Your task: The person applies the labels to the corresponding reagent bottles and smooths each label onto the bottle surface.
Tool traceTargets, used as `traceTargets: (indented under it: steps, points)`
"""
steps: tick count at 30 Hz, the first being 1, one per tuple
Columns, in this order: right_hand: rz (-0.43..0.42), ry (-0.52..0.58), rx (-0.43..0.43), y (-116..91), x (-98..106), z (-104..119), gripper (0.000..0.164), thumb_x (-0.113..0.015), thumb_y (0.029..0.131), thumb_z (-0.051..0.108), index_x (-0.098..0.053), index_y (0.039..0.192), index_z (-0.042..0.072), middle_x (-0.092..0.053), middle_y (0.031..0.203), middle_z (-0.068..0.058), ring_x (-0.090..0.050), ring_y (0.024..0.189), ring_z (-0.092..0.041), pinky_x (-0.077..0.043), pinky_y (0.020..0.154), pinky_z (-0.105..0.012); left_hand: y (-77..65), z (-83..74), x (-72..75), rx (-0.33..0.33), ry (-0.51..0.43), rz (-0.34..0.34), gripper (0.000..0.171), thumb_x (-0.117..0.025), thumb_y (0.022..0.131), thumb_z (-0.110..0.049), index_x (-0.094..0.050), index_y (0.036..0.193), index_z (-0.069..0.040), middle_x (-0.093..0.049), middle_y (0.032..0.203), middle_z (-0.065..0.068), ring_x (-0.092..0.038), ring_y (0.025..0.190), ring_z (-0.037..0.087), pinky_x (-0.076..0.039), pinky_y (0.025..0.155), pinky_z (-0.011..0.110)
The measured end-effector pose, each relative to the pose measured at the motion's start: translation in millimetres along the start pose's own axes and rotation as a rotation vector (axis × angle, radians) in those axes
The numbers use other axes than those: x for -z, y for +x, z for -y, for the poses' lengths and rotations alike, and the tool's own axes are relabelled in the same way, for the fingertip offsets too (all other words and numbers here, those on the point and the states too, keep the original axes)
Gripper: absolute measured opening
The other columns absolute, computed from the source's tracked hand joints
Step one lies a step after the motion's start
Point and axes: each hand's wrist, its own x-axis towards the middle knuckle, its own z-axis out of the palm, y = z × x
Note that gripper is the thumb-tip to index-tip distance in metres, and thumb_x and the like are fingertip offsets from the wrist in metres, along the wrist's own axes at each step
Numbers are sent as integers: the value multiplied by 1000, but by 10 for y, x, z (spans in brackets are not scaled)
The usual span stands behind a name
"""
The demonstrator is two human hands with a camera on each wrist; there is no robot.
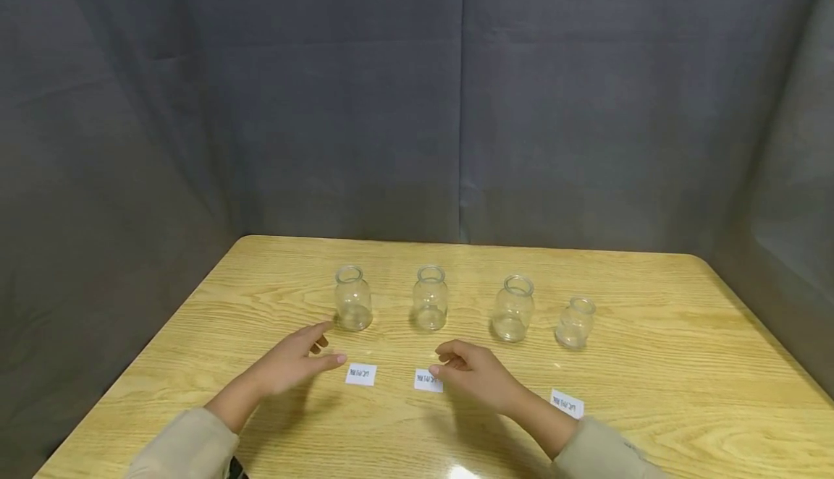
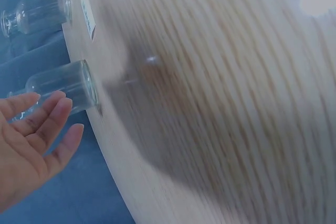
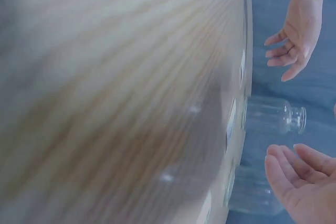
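Observation:
Several clear glass jars stand upright in a row on the wooden table. My left hand (image 1: pixel 293 363) hovers in front of the leftmost jar (image 1: pixel 353 304), its fingers relaxed and spread, holding nothing. A white card (image 1: pixel 361 375) with small dark writing lies just right of that thumb. Over the table, my right hand (image 1: pixel 477 376) has gently bent fingers and nothing in them. Its fingertips overlap the edge of the middle card (image 1: pixel 425 380) in the head view. Behind it are the second jar (image 1: pixel 430 304) and the third jar (image 1: pixel 512 312).
At the row's right end stands a smaller jar (image 1: pixel 575 325). Another white card (image 1: pixel 568 404) lies beside the right forearm. The wooden table (image 1: pixel 684 363) has rounded far corners, and a dark grey curtain (image 1: pixel 339 117) hangs behind it and along both sides.

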Motion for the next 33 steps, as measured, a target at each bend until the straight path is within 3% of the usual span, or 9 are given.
traceTargets:
  steps: [6,16,25,33]
  points:
    - [36,112,-24,109,-111,55,44,-48,88,30,-48,111,-8,-54,105,-13,-50,98,-27,-40,83,-44,14,1,-33,1,-37,16,68,-57,81,-38,-33,128,5,-50,106,15,-48,94,24,-42,75,40]
    - [79,277,-64,291,-259,95,33,-47,88,19,-48,105,-10,-53,99,-18,-52,89,-31,-44,79,-40,48,47,-92,-83,-37,54,50,-56,83,-25,-42,118,8,-53,96,10,-50,87,22,-45,68,35]
    - [85,311,-118,453,-403,100,29,-49,87,16,-50,103,-9,-54,97,-17,-55,87,-30,-46,77,-38,101,68,-147,-90,-30,70,39,-62,79,-13,-49,109,9,-55,92,11,-53,83,22,-45,64,32]
    - [32,347,-211,556,-530,126,23,-51,85,13,-53,97,-7,-55,95,-13,-56,84,-26,-46,75,-34,126,73,-197,-91,-9,91,35,-64,76,-9,-52,104,7,-55,93,11,-52,83,23,-45,69,36]
